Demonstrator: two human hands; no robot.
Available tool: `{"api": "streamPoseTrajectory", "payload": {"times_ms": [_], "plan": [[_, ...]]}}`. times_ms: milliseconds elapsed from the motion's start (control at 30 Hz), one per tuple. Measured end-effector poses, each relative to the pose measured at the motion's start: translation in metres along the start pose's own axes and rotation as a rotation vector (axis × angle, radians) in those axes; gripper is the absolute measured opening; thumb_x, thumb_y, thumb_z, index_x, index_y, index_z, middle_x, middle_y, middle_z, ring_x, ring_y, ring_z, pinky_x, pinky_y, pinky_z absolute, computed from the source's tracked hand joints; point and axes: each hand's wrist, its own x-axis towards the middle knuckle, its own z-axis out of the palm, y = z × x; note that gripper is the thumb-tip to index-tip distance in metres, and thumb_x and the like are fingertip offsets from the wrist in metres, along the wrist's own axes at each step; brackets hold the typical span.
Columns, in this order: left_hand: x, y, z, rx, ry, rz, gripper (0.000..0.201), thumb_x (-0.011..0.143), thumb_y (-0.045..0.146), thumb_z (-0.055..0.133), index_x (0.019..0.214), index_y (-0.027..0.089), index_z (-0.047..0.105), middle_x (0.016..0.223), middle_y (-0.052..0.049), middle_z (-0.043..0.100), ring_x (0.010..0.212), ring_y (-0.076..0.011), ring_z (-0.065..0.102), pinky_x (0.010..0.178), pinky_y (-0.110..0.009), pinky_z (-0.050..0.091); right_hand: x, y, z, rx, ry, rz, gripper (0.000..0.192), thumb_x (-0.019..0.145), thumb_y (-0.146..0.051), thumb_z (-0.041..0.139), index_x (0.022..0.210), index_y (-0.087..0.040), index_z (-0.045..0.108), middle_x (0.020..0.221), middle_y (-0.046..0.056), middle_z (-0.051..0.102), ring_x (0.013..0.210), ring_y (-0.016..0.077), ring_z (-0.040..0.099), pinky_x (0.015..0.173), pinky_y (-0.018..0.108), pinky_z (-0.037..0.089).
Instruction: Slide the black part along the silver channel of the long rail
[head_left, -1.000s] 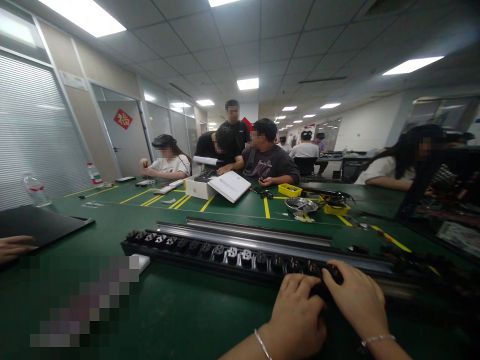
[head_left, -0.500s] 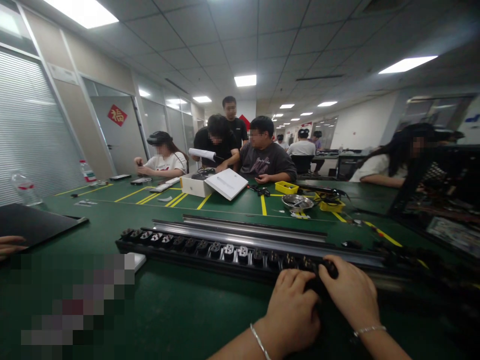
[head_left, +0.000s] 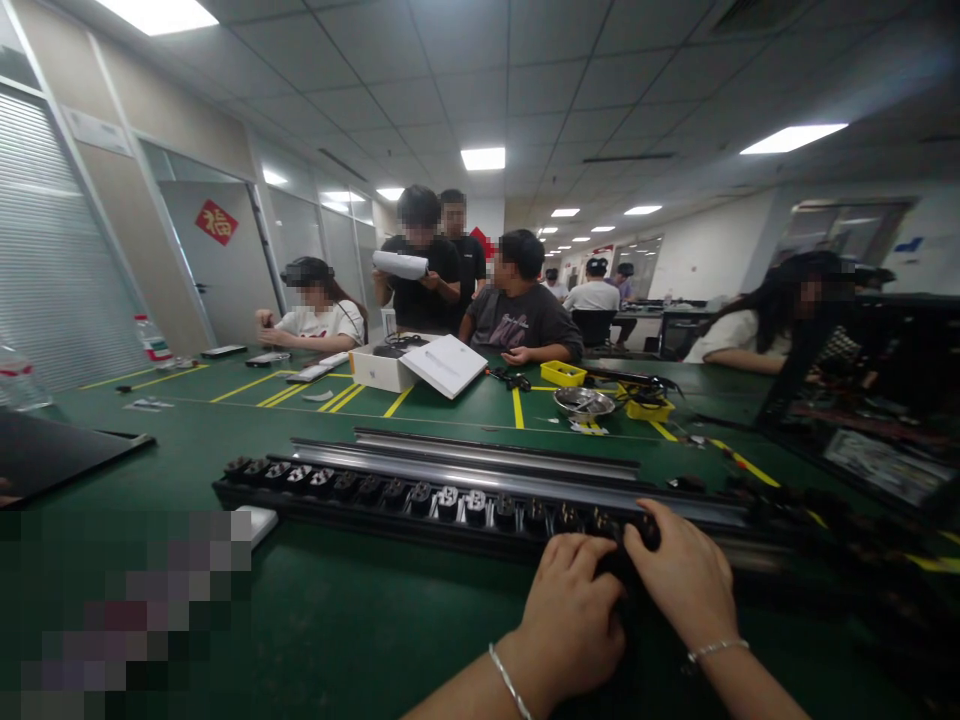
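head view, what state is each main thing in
Right hand, pinching a dark piece
Left hand, curled by the black rail, grip hidden
Black rail, lying flat, bearing a row of plug-like pieces
White box, open, dark contents showing
White panel, tilted against the box
Metal bowl, holding small items
Red-capped bottle, upright

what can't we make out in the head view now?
Head view:
Black module: partly hidden by the right hand.
Black channel: stretch behind the left hand.
White-ended item: mostly under pixelation.
Clear bottle: cut by the left edge.
Steel bowl: contents too small.
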Motion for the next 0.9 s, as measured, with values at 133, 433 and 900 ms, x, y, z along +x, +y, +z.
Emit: {"api": "streamPoseTrajectory", "payload": {"times_ms": [133, 433, 900], "plan": [[0.0, 0.0, -0.001, -0.004, -0.001, 0.012, 0.018, 0.079, 0.029, 0.057, 0.094, 0.022, 0.063, 0.133, -0.001, 0.048, 0.121, -0.0213, 0.04, 0.108, -0.04, 0.029, 0.001, 0.001, 0.0, -0.007, -0.015, 0.005, 0.04, 0.081, -0.036, 0.04, 0.111, -0.018, 0.058, 0.103, 0.01, 0.067, 0.098, 0.024, 0.061, 0.09, 0.037, 0.041], [0.0, -0.001, -0.001, -0.016, 0.017, 0.017, 0.017, 0.079, 0.028, 0.057, 0.093, 0.022, 0.063, 0.132, -0.001, 0.05, 0.119, -0.0212, 0.041, 0.106, -0.039, 0.031, 0.003, 0.007, -0.002, -0.028, -0.04, 0.027, 0.042, 0.081, -0.035, 0.037, 0.114, -0.018, 0.057, 0.099, 0.009, 0.068, 0.094, 0.0242, 0.062, 0.09, 0.039, 0.041], [0.0, 0.0, -0.002, -0.018, -0.003, 0.003, 0.018, 0.079, 0.029, 0.056, 0.094, 0.022, 0.064, 0.134, -0.001, 0.048, 0.121, -0.0215, 0.04, 0.108, -0.041, 0.03, 0.003, 0.013, -0.001, -0.066, -0.027, 0.049, 0.045, 0.08, -0.037, 0.035, 0.114, -0.018, 0.056, 0.101, 0.011, 0.068, 0.098, 0.0257, 0.061, 0.091, 0.041, 0.039]]}}
